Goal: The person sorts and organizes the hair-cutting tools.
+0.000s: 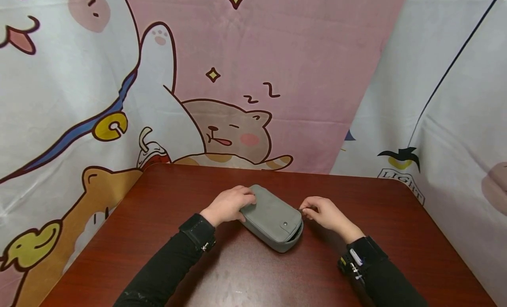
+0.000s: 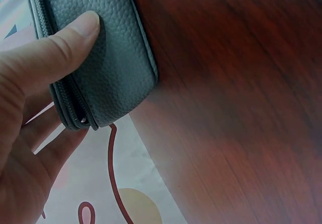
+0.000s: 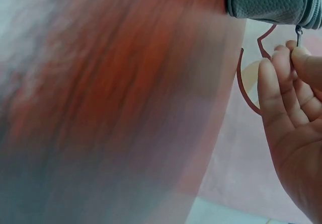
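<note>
A grey-green zippered case (image 1: 271, 216) with a pebbled, leather-like surface lies on the table at a slant, with a small snap on its top. My left hand (image 1: 230, 204) grips its left side. In the left wrist view the thumb (image 2: 83, 30) presses the side wall while the fingers reach over the other face, and a short gap shows along the zipper (image 2: 75, 100). At the right end, my right hand (image 1: 326, 215) pinches the metal zipper pull (image 3: 299, 36) between thumb and forefinger. Its other fingers are bent loosely.
The reddish-brown wooden table (image 1: 253, 280) extends around the case on all sides. Behind it hangs a cartoon-printed cloth (image 1: 309, 78), close to the table's far edge. Both forearms wear black sleeves with wrist straps (image 1: 198, 232).
</note>
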Demonstrator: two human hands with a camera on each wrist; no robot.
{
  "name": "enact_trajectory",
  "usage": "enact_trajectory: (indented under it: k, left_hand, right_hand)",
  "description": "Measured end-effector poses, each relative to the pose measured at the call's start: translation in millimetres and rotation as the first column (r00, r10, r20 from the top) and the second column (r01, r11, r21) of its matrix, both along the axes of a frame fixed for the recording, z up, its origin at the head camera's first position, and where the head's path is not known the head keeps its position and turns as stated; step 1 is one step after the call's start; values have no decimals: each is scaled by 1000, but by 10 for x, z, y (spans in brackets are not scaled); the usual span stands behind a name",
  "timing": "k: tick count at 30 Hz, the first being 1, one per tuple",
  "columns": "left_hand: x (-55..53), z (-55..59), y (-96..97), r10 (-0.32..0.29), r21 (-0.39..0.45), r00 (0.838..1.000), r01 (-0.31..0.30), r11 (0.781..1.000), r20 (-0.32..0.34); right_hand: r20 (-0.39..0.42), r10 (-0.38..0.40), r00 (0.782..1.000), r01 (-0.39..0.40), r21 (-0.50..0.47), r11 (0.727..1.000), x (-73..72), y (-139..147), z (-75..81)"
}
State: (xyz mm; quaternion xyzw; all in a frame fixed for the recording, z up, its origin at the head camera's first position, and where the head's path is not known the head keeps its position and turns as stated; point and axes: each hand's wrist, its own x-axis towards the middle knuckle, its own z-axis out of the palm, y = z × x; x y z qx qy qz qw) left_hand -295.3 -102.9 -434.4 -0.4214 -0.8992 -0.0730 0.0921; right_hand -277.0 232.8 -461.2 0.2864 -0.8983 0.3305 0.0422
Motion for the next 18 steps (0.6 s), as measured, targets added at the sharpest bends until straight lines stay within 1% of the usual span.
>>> enact_trajectory:
  k: [5, 11, 14, 18]
  left_hand:
    - [-6, 1, 8, 7, -9, 1000, -7, 1000, 6]
    - [-11, -2, 2, -5, -5, 1000, 5, 1000, -4]
    - [-10, 1, 2, -8, 0, 1000, 8, 1000, 0]
    - [-3, 6, 6, -9, 7, 1000, 9, 1000, 16]
  right_hand:
    - [-117, -4, 993, 13, 77, 997, 56, 0, 40]
    - [-210, 16, 978, 15, 147, 989, 98, 21, 79]
    - [-221, 35, 975, 1, 158, 987, 122, 48, 89]
    - [-187, 48, 981, -17, 162, 987, 189, 86, 99]
